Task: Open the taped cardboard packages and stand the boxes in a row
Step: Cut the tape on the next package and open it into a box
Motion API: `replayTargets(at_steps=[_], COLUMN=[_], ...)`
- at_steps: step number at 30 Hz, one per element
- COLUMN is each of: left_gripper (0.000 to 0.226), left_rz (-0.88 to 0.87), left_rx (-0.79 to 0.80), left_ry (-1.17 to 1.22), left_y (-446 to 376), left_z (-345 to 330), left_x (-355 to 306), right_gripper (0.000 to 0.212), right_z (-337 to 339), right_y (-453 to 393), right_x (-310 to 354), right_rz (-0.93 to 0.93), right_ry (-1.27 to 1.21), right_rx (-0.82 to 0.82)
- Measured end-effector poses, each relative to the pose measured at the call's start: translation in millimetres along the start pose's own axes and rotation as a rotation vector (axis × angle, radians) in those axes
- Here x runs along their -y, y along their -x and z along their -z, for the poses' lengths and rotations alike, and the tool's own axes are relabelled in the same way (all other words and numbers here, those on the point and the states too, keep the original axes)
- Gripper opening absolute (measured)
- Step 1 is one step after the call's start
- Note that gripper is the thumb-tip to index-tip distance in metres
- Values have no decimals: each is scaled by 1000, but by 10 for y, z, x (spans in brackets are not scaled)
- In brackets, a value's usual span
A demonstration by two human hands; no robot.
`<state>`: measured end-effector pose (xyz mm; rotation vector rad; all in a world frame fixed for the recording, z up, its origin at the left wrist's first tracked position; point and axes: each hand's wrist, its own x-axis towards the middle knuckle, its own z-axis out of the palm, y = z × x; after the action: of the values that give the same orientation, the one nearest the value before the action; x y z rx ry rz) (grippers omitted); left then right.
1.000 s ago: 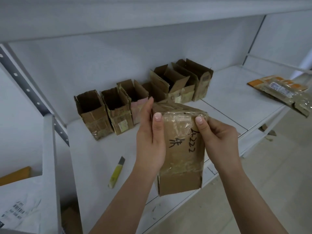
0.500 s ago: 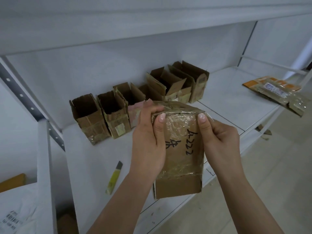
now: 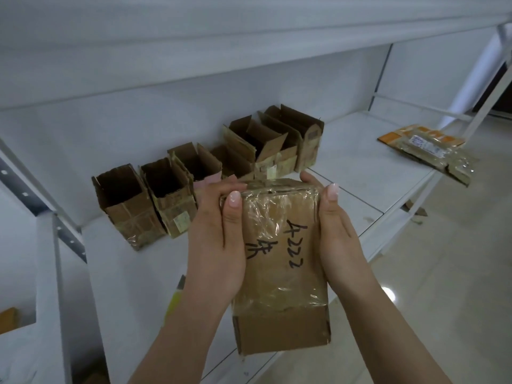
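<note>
I hold a brown cardboard box (image 3: pixel 279 278) wrapped in clear tape, with black handwriting on its front, upright above the front edge of the white shelf (image 3: pixel 354 162). My left hand (image 3: pixel 219 239) grips its left side and my right hand (image 3: pixel 336 236) grips its right side, thumbs at the upper corners. Behind it, along the shelf's back wall, several opened cardboard boxes (image 3: pixel 130 203) stand in a row with their flaps up.
A yellow utility knife (image 3: pixel 174 300) lies on the shelf, partly hidden by my left forearm. Flat taped packages (image 3: pixel 432 148) lie at the shelf's far right end. A metal upright (image 3: pixel 47 273) stands at the left. Tiled floor lies below right.
Both hands slid from pinching the box's top edge to gripping its sides. The box sits closer to the camera and slightly lower.
</note>
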<state>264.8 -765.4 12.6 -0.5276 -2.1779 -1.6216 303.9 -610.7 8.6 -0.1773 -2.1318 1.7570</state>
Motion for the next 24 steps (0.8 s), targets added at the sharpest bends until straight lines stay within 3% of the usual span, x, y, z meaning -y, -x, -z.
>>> replayTargets(at_steps=[4, 8, 16, 19, 21, 24], left_gripper=[40, 38, 28, 38, 52, 52], left_rz=[-44, -130, -156, -118, -88, -116], left_rx=[-20, -52, -30, 23, 58, 113], left_ry=[-31, -101, -25, 23, 61, 61], left_y=[32, 109, 150, 182, 215, 251], left_z=[-6, -64, -135, -154, -141, -75], left_x=[-6, -39, 235, 494, 655, 816], right_gripper=[78, 71, 75, 82, 72, 54], right_z=[-43, -74, -143, -191, -182, -145], right_y=[-4, 9, 49, 64, 85, 49], right_x=[-28, -75, -248, -394, -513, -607], right_rz=[175, 274, 243, 217, 223, 211], right_ry=[163, 342, 273, 264, 209, 100], right_rx=[-15, -163, -173, -122, -71, -103])
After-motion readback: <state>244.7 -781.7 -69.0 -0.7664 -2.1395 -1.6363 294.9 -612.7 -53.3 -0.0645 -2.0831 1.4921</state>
